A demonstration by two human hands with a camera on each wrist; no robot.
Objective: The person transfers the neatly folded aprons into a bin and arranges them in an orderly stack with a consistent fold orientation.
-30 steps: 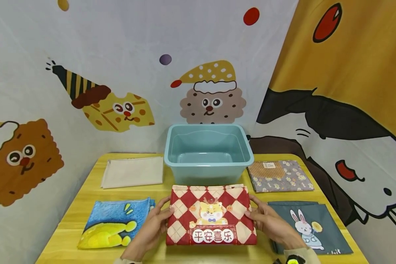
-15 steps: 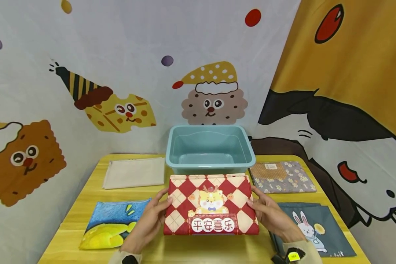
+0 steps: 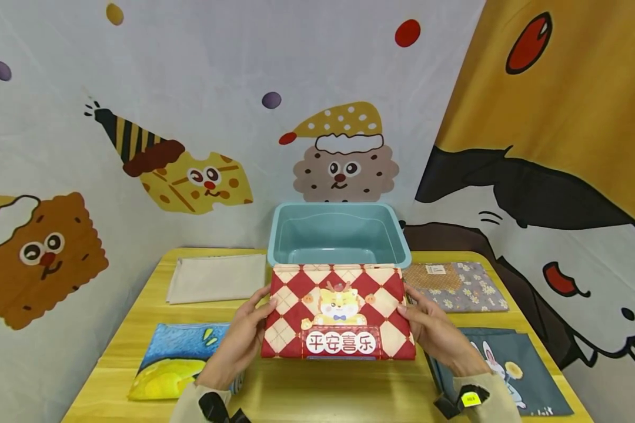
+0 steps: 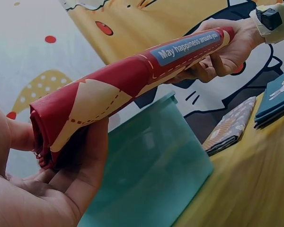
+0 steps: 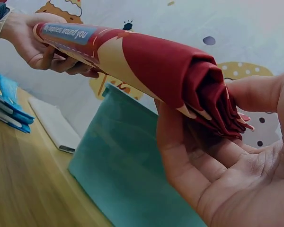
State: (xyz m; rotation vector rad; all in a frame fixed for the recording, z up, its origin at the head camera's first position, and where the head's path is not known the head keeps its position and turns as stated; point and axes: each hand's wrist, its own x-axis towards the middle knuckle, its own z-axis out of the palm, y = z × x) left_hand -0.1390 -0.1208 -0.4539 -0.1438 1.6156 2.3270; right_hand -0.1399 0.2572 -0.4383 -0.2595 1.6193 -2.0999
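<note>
A folded red-and-cream diamond-patterned cloth is held up above the table between both hands, with a cartoon animal and Chinese characters on its upper face. My left hand grips its left edge, thumb on top and fingers underneath. At the opposite edge my right hand holds it the same way. Several folded layers show at the cloth's end in the right wrist view. Just beyond it stands a light-blue plastic tub, whose front wall the cloth partly hides in the head view.
On the wooden table lie a beige folded cloth at back left, a blue-and-yellow one at front left, a grey daisy-print one at back right, and a dark teal rabbit-print one at front right. A cartoon-printed curtain hangs behind.
Both hands have lifted the red diamond-patterned cloth off the table and brought it up and forward towards the tub. The tub and the other folded cloths stay where they were.
</note>
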